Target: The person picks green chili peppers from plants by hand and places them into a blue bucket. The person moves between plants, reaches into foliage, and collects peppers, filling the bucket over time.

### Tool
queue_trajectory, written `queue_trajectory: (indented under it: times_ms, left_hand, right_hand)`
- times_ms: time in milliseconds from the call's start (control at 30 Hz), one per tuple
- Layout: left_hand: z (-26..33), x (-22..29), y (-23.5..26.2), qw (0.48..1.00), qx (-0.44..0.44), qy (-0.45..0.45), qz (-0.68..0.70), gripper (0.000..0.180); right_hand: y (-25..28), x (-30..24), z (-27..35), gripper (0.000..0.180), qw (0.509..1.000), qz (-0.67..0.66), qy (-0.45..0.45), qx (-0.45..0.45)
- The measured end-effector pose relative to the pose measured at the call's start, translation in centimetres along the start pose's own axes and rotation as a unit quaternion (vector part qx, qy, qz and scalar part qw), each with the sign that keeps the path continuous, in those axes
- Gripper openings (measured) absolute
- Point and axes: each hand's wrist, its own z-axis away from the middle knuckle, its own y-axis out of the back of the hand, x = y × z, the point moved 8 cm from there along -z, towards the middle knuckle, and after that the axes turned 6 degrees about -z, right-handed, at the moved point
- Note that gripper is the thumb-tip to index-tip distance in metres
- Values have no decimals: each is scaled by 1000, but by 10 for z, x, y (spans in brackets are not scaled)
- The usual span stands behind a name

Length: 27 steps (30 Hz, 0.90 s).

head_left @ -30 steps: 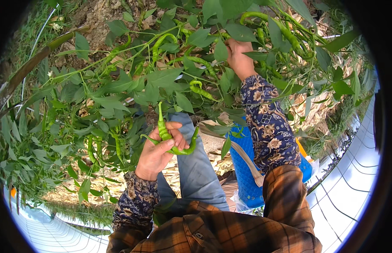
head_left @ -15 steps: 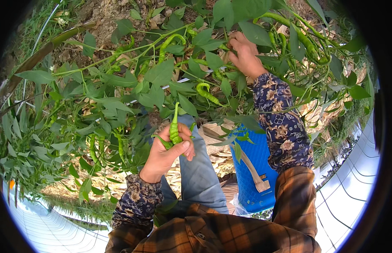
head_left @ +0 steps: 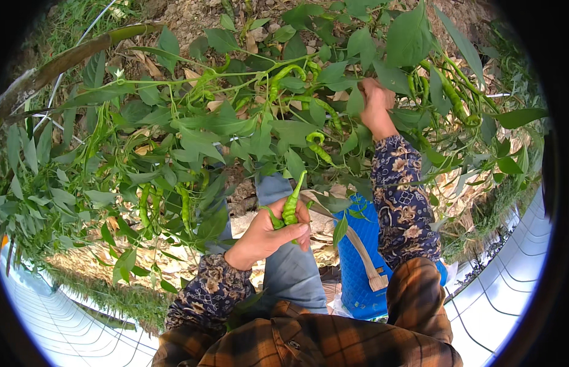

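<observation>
My left hand (head_left: pixel 269 235) is closed around several green chili peppers (head_left: pixel 290 211); one points upward between thumb and fingers, its stem on top. Among the leaves of a pepper plant (head_left: pixel 198 144), up and to the right, my right hand (head_left: pixel 377 107) has its fingers curled. Leaves partly cover its fingertips, so what they grip is hidden. A curled chili pepper (head_left: pixel 320 148) hangs to the left of that hand, below more peppers (head_left: pixel 287 76). Another long pepper (head_left: pixel 452 98) hangs to its right.
A blue container (head_left: pixel 361 293) with a wooden-looking strap (head_left: pixel 364 260) stands below my right forearm, beside my leg (head_left: pixel 293 269). A brown pole (head_left: pixel 52 70) slants across the upper left. Dry husks (head_left: pixel 137 269) cover the ground. More peppers (head_left: pixel 185 207) hang on the left.
The view has shifted, so the plants appear slightly lower and farther right. My right hand sits a little lower among the leaves. The left hand still holds its peppers.
</observation>
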Motion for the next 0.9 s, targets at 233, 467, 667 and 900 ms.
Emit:
queue_trajectory:
  times_ms: [233,467,667,900]
  left_hand:
    - [8,3,15,1000,12,-11,-1,12]
    - [22,60,-6,940,42,-236,-244,44]
    - [29,66,-24,906,-85,-86,-406,42]
    - [76,-15,21,970,-18,137,202,43]
  right_hand:
    - [38,-59,39,16,998,-21,46,41]
    - [108,-180,105,23,971,-230,55,-34]
    - [119,-216,122,26,855,-507,12,-109]
    - [41,-116,80,30,848,-481,-224,-11]
